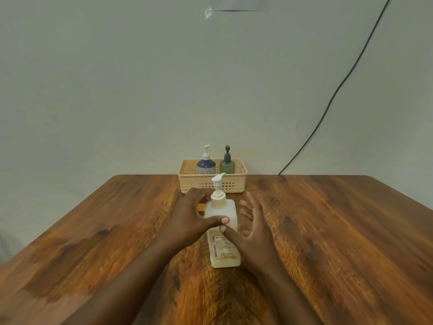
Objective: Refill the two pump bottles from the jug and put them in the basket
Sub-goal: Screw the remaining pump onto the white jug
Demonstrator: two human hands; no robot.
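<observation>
Head view: both pump bottles stand in the basket [187, 171] at the tabletop's [93, 231] far edge; refilling appears done.
Left hand [187, 216] grip clamped on the jug [222, 231] mid-tabletop; right hand [254, 226] fingers apart beside it.

Jug [222, 231] stands before basket [212, 181]; sides open.

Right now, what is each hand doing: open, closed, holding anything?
Left hand: closed around the white pump bottle, thumb across its front.
Right hand: open, fingers spread beside the bottle, thumb touching its front; not gripping.
</observation>
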